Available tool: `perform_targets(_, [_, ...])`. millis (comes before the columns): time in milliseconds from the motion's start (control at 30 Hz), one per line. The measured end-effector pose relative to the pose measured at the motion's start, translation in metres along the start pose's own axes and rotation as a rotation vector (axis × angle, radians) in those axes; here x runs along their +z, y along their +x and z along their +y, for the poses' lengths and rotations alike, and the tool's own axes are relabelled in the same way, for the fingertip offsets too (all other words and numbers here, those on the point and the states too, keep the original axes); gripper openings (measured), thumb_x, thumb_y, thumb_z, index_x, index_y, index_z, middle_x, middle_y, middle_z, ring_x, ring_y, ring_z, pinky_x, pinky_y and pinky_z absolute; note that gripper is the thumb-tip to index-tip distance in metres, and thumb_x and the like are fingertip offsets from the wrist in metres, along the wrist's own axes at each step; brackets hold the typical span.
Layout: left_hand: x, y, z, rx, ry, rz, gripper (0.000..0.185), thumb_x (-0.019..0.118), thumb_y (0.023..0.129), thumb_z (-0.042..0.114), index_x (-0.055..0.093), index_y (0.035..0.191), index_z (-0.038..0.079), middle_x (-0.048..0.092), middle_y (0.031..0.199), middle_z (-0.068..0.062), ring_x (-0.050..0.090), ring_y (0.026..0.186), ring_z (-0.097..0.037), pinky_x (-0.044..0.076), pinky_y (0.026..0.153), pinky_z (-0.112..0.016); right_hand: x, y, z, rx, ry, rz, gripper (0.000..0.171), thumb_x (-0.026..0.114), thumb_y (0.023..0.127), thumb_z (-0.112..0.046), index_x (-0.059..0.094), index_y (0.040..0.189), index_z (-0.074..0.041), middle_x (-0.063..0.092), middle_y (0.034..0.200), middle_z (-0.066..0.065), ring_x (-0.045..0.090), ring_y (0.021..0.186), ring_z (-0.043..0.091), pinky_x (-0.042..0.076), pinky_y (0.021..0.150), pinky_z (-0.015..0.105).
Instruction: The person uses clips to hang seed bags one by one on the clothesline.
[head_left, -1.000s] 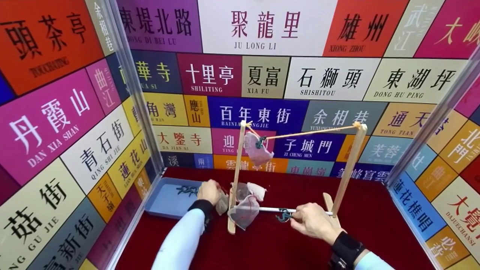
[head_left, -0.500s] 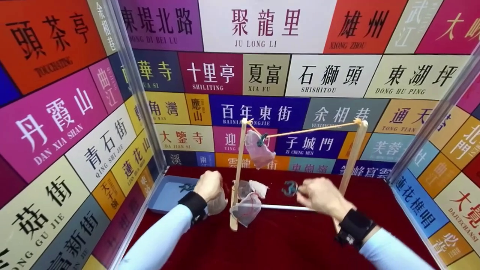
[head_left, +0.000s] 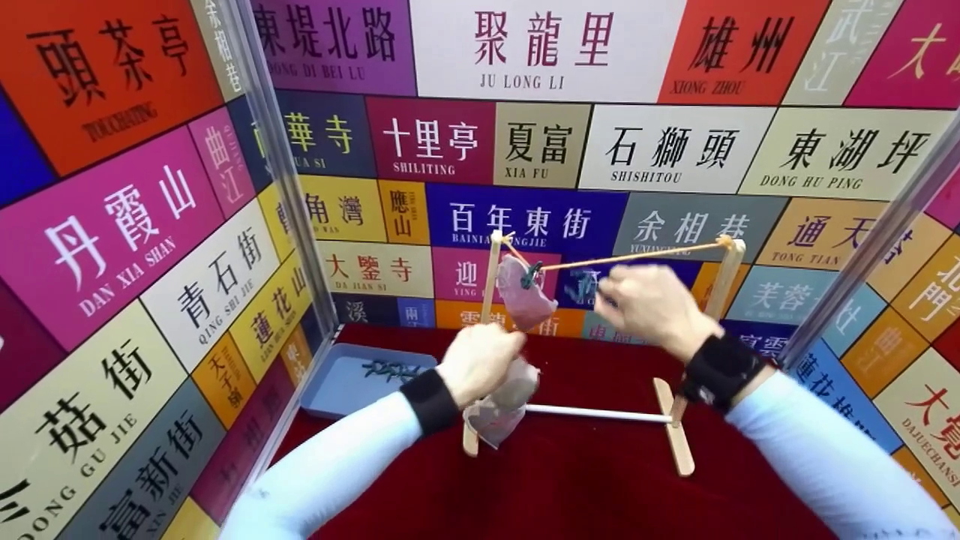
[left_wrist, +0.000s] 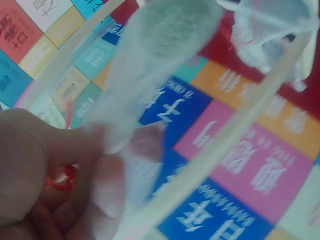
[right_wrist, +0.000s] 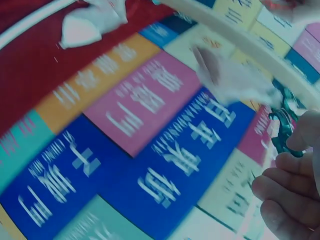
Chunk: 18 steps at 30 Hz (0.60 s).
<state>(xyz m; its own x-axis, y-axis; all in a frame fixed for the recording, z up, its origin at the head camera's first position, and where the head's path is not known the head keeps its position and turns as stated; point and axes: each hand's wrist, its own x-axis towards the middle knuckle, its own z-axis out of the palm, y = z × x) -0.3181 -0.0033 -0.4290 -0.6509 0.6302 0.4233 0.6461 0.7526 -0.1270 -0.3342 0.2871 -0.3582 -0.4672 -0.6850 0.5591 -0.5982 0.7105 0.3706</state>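
Note:
My left hand (head_left: 480, 360) pinches the neck of a sheer drawstring pouch (left_wrist: 175, 30) with greenish contents; red cord shows by its fingers in the left wrist view. It is raised at the frame's left wooden post (head_left: 490, 281). My right hand (head_left: 660, 311) pinches a small dark green clip (head_left: 581, 287), blurred, just below the orange string (head_left: 637, 257) strung between the posts. From that string hangs a pinkish pouch (head_left: 525, 300), fastened by another dark green clip (head_left: 532, 275) near the left post.
At the left, a blue tray (head_left: 319, 382) holds several dark green clips (head_left: 394, 369). Another sheer pouch (head_left: 491, 426) lies at the left post's foot, partly hidden. A white rod (head_left: 600, 412) joins the frame's feet low down. Printed panels surround the red cloth (head_left: 585, 480).
My left hand has lifted its pouch from beside the tray, moving right and up. My right hand has risen with its green clip from the white rod to the string's height.

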Motion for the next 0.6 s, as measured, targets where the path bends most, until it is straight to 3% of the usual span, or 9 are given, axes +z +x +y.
perform_targets(100, [-0.010,0.020,0.012,0.090,0.063,0.085,0.007,0.073,0.093,0.017,0.079,0.096,0.020,0.077,0.087,0.001,0.073,0.073,-0.024,0.061,0.058,-0.042,-0.011,0.021,0.013,0.022,-0.030,-0.060,0.033,0.073,0.092,-0.022,0.057,0.066,-0.011,0.052,0.064,0.003,0.043,0.048,0.017,0.047,0.040,0.037])
perform_targets(233, [-0.020,0.051,0.022,0.166,0.198,0.156,0.010,0.074,0.095,0.026,0.083,0.095,0.023,0.078,0.090,0.003,0.070,0.079,-0.019,0.061,0.060,-0.036,-0.020,0.045,0.028,0.053,-0.030,-0.232,0.035,0.076,0.086,-0.025,0.055,0.060,-0.014,0.052,0.060,0.002,0.049,0.049,0.024,0.051,0.045,0.046])
perform_targets(367, [-0.023,0.078,0.018,0.225,0.274,0.219,0.015,0.071,0.096,0.032,0.082,0.097,0.021,0.078,0.095,0.001,0.067,0.087,-0.020,0.057,0.071,-0.032,-0.020,0.059,0.036,0.061,0.107,-0.386,0.027,0.078,0.081,-0.025,0.067,0.056,-0.020,0.059,0.054,-0.006,0.051,0.048,0.018,0.052,0.049,0.041])
perform_targets(467, [-0.020,0.092,0.011,0.234,0.294,0.285,0.016,0.071,0.094,0.031,0.083,0.099,0.021,0.077,0.096,0.001,0.063,0.094,-0.022,0.051,0.078,-0.035,-0.021,0.061,0.039,0.049,0.244,-0.443,0.018,0.080,0.080,-0.023,0.078,0.062,-0.024,0.064,0.053,-0.012,0.052,0.047,0.009,0.051,0.050,0.035])
perform_targets(600, [-0.019,0.104,0.003,0.198,0.302,0.326,0.017,0.068,0.096,0.026,0.084,0.098,0.024,0.077,0.095,0.002,0.058,0.102,-0.023,0.047,0.081,-0.036,-0.025,0.058,0.044,0.057,0.353,-0.448,0.014,0.080,0.079,-0.019,0.082,0.066,-0.023,0.066,0.054,-0.014,0.053,0.045,0.002,0.051,0.049,0.029])
